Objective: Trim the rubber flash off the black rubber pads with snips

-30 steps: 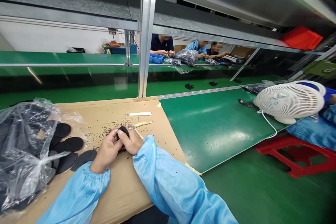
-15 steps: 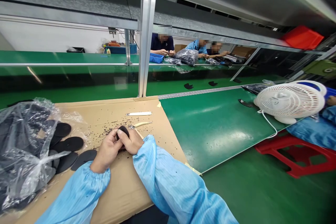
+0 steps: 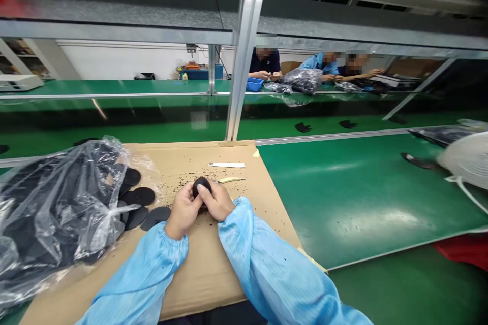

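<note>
Black round piece [image 3: 200, 183], matte, curved edge uppermost, lower part hidden; grasped between left hand [image 3: 185, 210] and right hand [image 3: 218, 202], over cardboard sheet [image 3: 206, 269] on green worktop [image 3: 339, 193] (flat black discs [image 3: 139, 196] lie to left, beside clear plastic bag [image 3: 72, 208]).

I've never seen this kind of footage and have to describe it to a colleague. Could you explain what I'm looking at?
There is no robot here: you see a person's own bare left hand and right hand, in blue sleeves. Every picture comes from one camera worn on the head, looking forward and down. Both hands hold a rounded black piece; what it is made of, I can't tell. Below them is a cardboard sheet, sprinkled with small dark bits. Beyond the hands lie a slim white tool and a yellow-handled tool. At the left are flat black discs beside a clear plastic bag of dark pieces.
</note>
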Available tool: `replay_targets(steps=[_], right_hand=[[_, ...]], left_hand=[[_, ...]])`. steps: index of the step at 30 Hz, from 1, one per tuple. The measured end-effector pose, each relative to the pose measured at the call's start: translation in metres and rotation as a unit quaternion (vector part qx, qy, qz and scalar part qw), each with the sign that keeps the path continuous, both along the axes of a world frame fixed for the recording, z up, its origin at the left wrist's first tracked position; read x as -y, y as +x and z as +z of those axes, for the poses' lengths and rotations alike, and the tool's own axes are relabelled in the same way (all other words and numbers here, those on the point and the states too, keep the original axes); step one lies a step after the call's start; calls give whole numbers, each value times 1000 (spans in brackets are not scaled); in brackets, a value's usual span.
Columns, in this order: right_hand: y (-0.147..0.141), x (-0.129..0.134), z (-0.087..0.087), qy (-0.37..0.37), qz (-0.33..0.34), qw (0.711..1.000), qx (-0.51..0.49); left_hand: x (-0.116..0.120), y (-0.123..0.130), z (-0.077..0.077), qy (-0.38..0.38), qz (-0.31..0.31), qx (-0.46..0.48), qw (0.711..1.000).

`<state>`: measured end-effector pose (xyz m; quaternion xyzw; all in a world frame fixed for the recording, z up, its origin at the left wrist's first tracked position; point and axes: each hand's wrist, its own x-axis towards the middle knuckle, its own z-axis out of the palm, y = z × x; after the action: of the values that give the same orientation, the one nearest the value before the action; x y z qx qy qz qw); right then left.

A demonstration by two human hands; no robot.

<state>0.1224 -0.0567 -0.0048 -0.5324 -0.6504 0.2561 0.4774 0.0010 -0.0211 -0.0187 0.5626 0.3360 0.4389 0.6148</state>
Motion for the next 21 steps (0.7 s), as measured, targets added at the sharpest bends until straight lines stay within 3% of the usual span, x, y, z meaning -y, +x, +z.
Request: replay_targets(steps=[4,9,21], right_hand=[[-1,-5,-4,41,-28,998,-40],[2,-11,-9,52,-107,992,-44],[6,-16,-13,-9,-19,1000,-11]], left_hand=[[-4,0,1,-48,64,38,996],[-6,2,3,-66,82,50,993],[-8,-1,5,-35,69,52,996]])
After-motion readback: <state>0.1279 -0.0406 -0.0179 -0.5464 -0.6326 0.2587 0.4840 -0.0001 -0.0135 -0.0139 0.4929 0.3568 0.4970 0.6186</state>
